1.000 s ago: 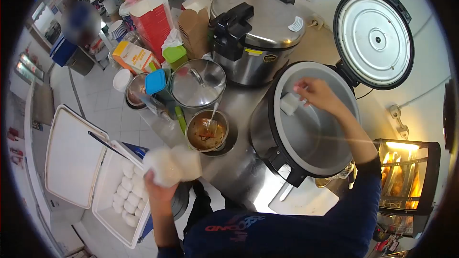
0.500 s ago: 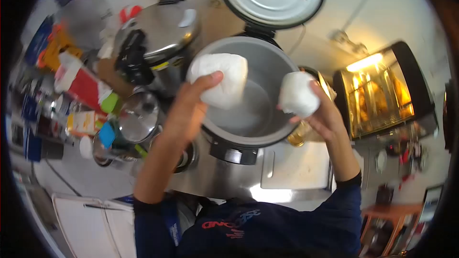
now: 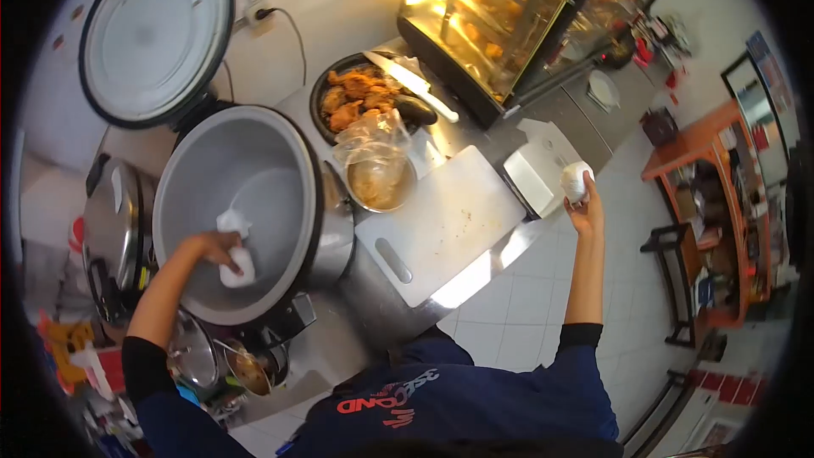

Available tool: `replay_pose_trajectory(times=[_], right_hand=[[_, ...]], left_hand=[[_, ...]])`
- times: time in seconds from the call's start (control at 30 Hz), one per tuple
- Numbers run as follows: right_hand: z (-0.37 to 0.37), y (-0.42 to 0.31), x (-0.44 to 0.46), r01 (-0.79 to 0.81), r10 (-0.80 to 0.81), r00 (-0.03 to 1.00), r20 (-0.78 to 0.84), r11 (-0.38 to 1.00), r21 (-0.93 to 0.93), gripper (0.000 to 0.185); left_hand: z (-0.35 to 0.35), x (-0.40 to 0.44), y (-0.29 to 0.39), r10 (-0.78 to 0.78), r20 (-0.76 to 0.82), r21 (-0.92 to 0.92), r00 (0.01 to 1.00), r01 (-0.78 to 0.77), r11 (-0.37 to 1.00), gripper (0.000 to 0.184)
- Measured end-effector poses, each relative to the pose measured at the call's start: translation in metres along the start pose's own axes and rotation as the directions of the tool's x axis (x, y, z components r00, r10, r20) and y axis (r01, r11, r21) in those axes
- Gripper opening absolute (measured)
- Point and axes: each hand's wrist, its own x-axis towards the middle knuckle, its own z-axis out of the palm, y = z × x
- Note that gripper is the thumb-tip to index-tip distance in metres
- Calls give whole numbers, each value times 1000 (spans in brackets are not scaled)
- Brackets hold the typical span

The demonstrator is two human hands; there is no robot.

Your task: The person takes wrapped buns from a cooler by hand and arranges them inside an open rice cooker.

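My left hand [image 3: 216,248] reaches into the wide grey pot [image 3: 182,280], fingers closed on a white paper-wrapped packet [image 3: 237,270]. Just above those fingers shows another white piece [image 3: 233,222]; I cannot tell whether it is separate from the packet. Out to the right, my right hand [image 3: 585,214] grips a rounded white packet [image 3: 577,181] from below with its fingertips. That packet is beside an open white box [image 3: 530,176] at the counter's edge. The pot's lid [image 3: 148,38] stands raised behind it.
A white cutting board [image 3: 449,225] with crumbs lies mid-counter. Behind it are a black pan of fried chicken [image 3: 360,93], a knife [image 3: 411,85] and a metal bowl [image 3: 381,191] with a plastic bag. A lit display case [image 3: 492,21] stands at the back; a steel pot [image 3: 114,212] is left.
My view has swung right. My left hand has gone down into the pot with its packet. My right hand has moved from over the pot to beside the white box, still holding its packet.
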Motion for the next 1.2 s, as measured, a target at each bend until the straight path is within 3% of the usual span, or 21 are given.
replay_pose_trajectory(times=[0.07, 0.13, 0.17, 0.23, 0.37, 0.43, 0.47, 0.5, 0.53, 0.6, 0.7, 0.8, 0.83, 0.87, 0.9, 0.93, 0.97, 1.0, 1.07, 1.13, 1.2], right_hand=[[-18, 9, 24, -30, 30, 999, -13, 999, -13, 53], [-23, 19, 41, -59, 61, 997, 42, 998, -38, 54], [-20, 30, 50, -57, 60, 997, 54, 997, -48, 54], [-16, 67, 87, -88, 83, 995, 59, 992, 92, 53], [2, 130, 153, -62, 52, 998, 36, 922, 381, 48], [-30, 178, 236, -128, 96, 986, 137, 958, 255, 44], [-27, 210, 271, -154, 170, 982, -78, 972, 179, 45], [-21, 200, 257, -144, 142, 989, -29, 989, -41, 40], [-15, 189, 243, -104, 114, 993, 21, 958, -268, 36], [-3, 166, 217, 8, 49, 996, 81, 805, -593, 33], [20, 134, 194, 166, -130, 986, 105, 688, -707, 32], [71, 108, 147, 424, -374, 896, 238, 565, -708, 30], [96, 105, 112, 531, -438, 839, 325, 522, -668, 30], [124, 104, 79, 631, -481, 769, 420, 473, -614, 30], [147, 104, 37, 719, -515, 693, 505, 431, -546, 30], [171, 108, -12, 793, -529, 610, 590, 408, -453, 30], [189, 111, -61, 853, -522, 516, 680, 389, -348, 30], [204, 120, -114, 893, -505, 420, 754, 380, -243, 30], [221, 140, -221, 909, -415, 220, 883, 415, -32, 30], [222, 168, -333, 843, -263, -2, 965, 518, 143, 30], [202, 210, -449, 730, -36, -263, 964, 646, 224, 31]], left_hand=[[19, 21, -16, 0, 80, 17, 997, -2, 1000, 83], [20, 6, 5, -67, 79, -210, 995, 82, 974, 69], [29, 8, 2, -37, -80, 34, 996, 40, 999, 60], [51, 21, -8, 130, -343, 492, 930, 60, 869, 45], [56, 24, -25, 161, -546, 555, 822, 211, 805, 30], [26, -31, 10, 65, -567, 401, 821, 206, 893, 30], [18, -61, 25, -2, -653, 222, 757, 194, 956, 35], [18, -96, 38, -1, -763, 119, 646, 143, 983, 37], [23, -127, 43, 71, -889, 128, 452, 97, 987, 35], [47, -195, 66, -24, -985, -12, 169, 74, 997, 27], [143, -267, 81, -242, -955, -268, -173, 143, 953, 22], [297, -291, 91, -682, -652, -747, -330, 128, 652, 18], [356, -293, 96, -794, -537, -844, -284, 176, 507, 21], [426, -291, 105, -878, -428, -866, -215, 377, 330, 28], [508, -282, 126, -976, -197, -765, -98, 638, 90, 40], [608, -262, 149, -982, 189, -669, 22, 735, -112, 51], [664, -267, 159, -668, 668, -640, 327, 711, -291, 62], [701, -269, 175, -458, 725, -671, 515, 678, -300, 68], [771, -248, 222, -653, 619, -774, 436, 476, -417, 85], [810, -229, 267, -881, 423, -899, 211, 216, -380, 93], [838, -197, 291, -890, 359, -930, 281, 182, -318, 102]])
